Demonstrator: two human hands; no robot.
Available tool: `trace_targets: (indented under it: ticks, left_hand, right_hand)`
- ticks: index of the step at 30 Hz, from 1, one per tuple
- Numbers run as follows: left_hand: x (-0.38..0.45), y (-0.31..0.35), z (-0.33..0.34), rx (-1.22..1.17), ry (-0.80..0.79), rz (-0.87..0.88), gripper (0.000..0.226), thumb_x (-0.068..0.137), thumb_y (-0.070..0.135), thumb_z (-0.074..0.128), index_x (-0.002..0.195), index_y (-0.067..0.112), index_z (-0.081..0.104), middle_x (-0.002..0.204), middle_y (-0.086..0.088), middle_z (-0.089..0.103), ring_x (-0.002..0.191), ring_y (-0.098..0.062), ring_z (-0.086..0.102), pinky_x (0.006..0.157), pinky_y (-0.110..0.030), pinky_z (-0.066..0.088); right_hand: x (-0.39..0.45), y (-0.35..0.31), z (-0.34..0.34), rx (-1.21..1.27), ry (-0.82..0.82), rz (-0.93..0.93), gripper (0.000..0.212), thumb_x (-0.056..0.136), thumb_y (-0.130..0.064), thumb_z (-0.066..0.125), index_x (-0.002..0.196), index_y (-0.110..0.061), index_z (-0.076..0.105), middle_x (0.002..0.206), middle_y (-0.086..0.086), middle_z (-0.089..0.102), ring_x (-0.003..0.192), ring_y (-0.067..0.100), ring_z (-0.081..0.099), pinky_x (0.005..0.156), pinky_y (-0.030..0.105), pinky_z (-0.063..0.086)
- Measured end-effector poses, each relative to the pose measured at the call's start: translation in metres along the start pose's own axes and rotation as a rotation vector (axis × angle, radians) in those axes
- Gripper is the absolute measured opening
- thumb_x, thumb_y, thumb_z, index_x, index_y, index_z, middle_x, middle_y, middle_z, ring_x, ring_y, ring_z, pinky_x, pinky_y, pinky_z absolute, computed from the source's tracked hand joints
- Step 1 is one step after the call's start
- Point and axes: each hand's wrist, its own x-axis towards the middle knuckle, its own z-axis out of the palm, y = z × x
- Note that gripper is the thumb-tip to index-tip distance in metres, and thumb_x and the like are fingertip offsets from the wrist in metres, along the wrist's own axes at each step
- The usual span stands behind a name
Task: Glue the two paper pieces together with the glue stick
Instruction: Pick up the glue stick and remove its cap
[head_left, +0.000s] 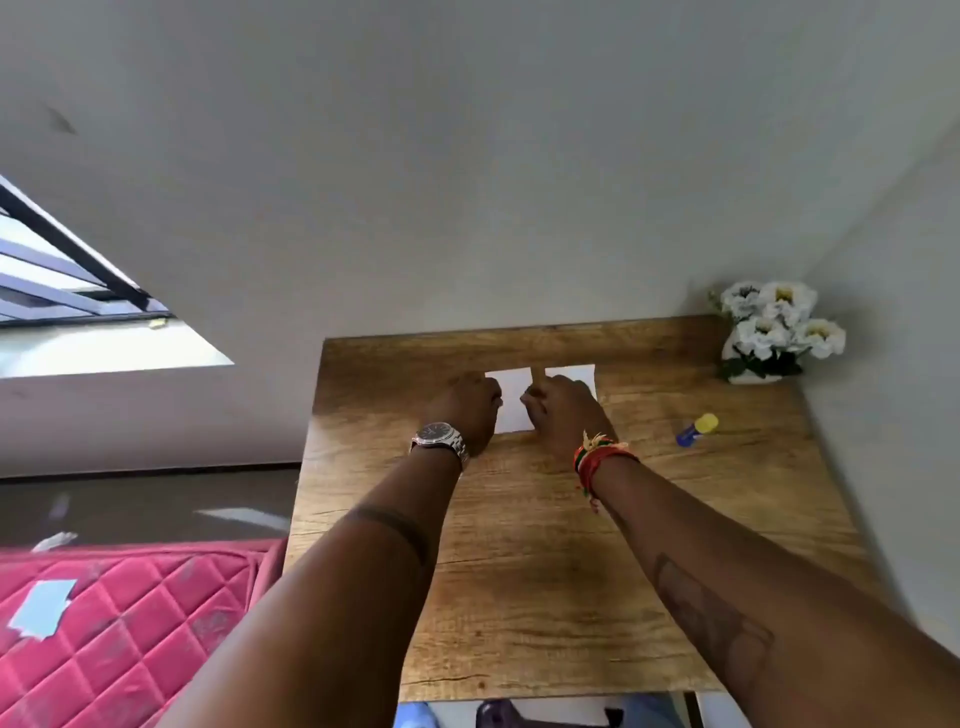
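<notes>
- Wooden table (519, 571), brown grain, pushed into a corner of grey walls (467, 182).
- White flowers (776, 325) in a small white pot at the far right corner of the table.
- Window (67, 280) w/ dark bars on the left; red quilted mattress (119, 613) low on the left, a pale blue scrap lying on it.
- Two paper pieces: both white, plain, roughly square, flat on the table towards its far edge, side by side w/ a narrow strip of wood showing between them.
- Left paper (511, 400) mostly visible; right paper (574, 376) half hidden behind the right hand.
- Glue stick (697, 429): blue body, yellow cap on, lying on its side to the right of the papers, well apart from both hands, nothing touching it.
- Left hand (467, 410), watch (439, 439) on the wrist, sits at the left edge of the left paper; fingers curled under, tips at the paper's edge. Can't tell if it pinches the paper or just presses it.
- Right hand (563, 410), red and green thread bands (597, 457) on the wrist, lies over the near part of the right paper, fingers bent, tips near the gap between the sheets. Grip not clear here either.
- Both forearms reach in from the bottom, hands close together but apart.
</notes>
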Motion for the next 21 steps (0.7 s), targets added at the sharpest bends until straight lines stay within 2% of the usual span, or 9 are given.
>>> trace_targets:
  ticks: [3, 5, 6, 8, 10, 15, 21]
  left_hand:
    - [0.003, -0.004, 0.013, 0.046, -0.008, -0.033, 0.028, 0.105, 0.032, 0.049, 0.126, 0.024, 0.066, 0.138, -0.001, 0.056, 0.130, -0.029, 0.048, 0.097, -0.046, 0.052]
    - [0.003, -0.005, 0.023, 0.092, -0.020, -0.017, 0.035, 0.105, 0.033, 0.050, 0.138, 0.026, 0.059, 0.152, 0.001, 0.047, 0.141, -0.029, 0.038, 0.109, -0.046, 0.043]
    - [0.003, -0.006, 0.029, 0.111, -0.041, 0.010, 0.042, 0.105, 0.035, 0.049, 0.146, 0.027, 0.052, 0.160, 0.001, 0.039, 0.147, -0.029, 0.031, 0.114, -0.046, 0.036]
    - [-0.002, -0.010, 0.039, 0.121, -0.088, 0.043, 0.050, 0.106, 0.039, 0.045, 0.155, 0.028, 0.040, 0.168, 0.001, 0.026, 0.154, -0.030, 0.020, 0.120, -0.047, 0.023]
    - [-0.013, -0.013, 0.048, 0.147, -0.133, 0.075, 0.052, 0.107, 0.043, 0.039, 0.158, 0.030, 0.034, 0.170, 0.001, 0.021, 0.156, -0.030, 0.014, 0.122, -0.047, 0.018]
    - [-0.055, -0.013, 0.060, 0.155, -0.134, 0.099, 0.052, 0.107, 0.044, 0.039, 0.158, 0.034, 0.032, 0.170, 0.003, 0.021, 0.155, -0.029, 0.017, 0.122, -0.044, 0.016]
    - [-0.099, 0.002, 0.073, 0.131, -0.149, 0.133, 0.050, 0.108, 0.038, 0.039, 0.158, 0.033, 0.033, 0.170, 0.003, 0.023, 0.155, -0.027, 0.020, 0.122, -0.045, 0.018]
  right_hand:
    - [0.004, 0.008, 0.008, -0.173, -0.117, -0.014, 0.038, 0.101, -0.039, 0.050, 0.133, -0.021, 0.062, 0.140, 0.008, 0.060, 0.131, 0.035, 0.050, 0.104, 0.045, 0.044]
    - [0.003, 0.012, 0.015, -0.259, -0.211, -0.061, 0.049, 0.104, -0.040, 0.045, 0.149, -0.020, 0.048, 0.162, 0.004, 0.036, 0.152, 0.031, 0.025, 0.115, 0.050, 0.033]
    - [0.002, 0.016, 0.021, -0.309, -0.233, -0.103, 0.052, 0.105, -0.040, 0.042, 0.153, -0.020, 0.041, 0.168, 0.002, 0.025, 0.156, 0.030, 0.014, 0.118, 0.050, 0.029]
    - [-0.003, 0.024, 0.028, -0.384, -0.266, -0.150, 0.055, 0.105, -0.041, 0.036, 0.156, -0.019, 0.034, 0.170, 0.001, 0.017, 0.158, 0.030, 0.004, 0.122, 0.050, 0.021]
    - [-0.011, 0.028, 0.032, -0.421, -0.281, -0.179, 0.056, 0.105, -0.042, 0.033, 0.156, -0.019, 0.033, 0.170, 0.002, 0.019, 0.158, 0.031, 0.004, 0.124, 0.049, 0.016]
    - [-0.047, 0.040, 0.038, -0.440, -0.219, -0.267, 0.055, 0.104, -0.042, 0.036, 0.155, -0.021, 0.037, 0.167, 0.001, 0.026, 0.157, 0.029, 0.009, 0.125, 0.046, 0.013]
    - [-0.112, 0.048, 0.053, -0.374, -0.157, -0.242, 0.057, 0.104, -0.043, 0.035, 0.157, -0.022, 0.034, 0.168, 0.000, 0.025, 0.157, 0.026, 0.011, 0.125, 0.044, 0.012]
